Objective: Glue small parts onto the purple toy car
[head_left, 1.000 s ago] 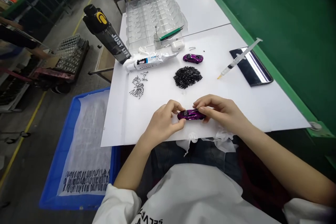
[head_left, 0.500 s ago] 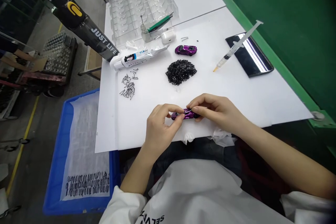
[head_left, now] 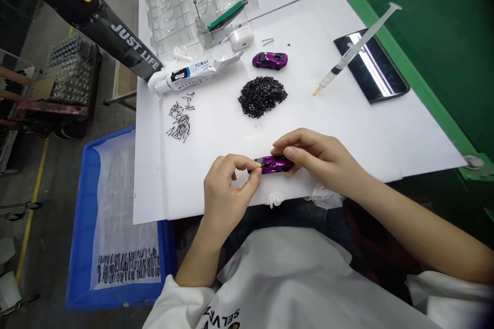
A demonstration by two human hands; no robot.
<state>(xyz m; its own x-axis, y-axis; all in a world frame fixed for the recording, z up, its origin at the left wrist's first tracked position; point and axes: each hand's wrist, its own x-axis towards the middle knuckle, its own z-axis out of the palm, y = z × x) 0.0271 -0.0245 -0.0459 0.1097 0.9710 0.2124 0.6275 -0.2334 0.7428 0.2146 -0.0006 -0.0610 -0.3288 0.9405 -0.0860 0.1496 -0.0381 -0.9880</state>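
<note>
The work appears to be partway along: a purple toy car [head_left: 275,164] is in both hands near the close edge of the white tabletop [head_left: 216,123], so its handling looks under way rather than finished. A second purple car [head_left: 270,60] stands farther back, outside either grip, just beyond a heap of black bits [head_left: 262,96]; whether it has been dealt with cannot be told. The heap and the scatter of thin black pieces [head_left: 179,122] to its left suggest that plenty is left to use, while dark pieces [head_left: 127,266] set out in rows on a white sheet [head_left: 123,205] in the blue bin [head_left: 79,221] look already sorted. The syringe [head_left: 349,54] lies across the phone [head_left: 380,74] on the right, and the white tube [head_left: 196,73] lies on the left, both untouched. The left hand [head_left: 227,185] curls inward, its thumb and forefinger pinching the left end of the held car; whether a small part sits between those tips is too small to tell. The right hand [head_left: 318,162] comes in from the other side, palm turned inward, with thumb and fingers grasping the right end. Both forearms angle up from the lower corners.
</note>
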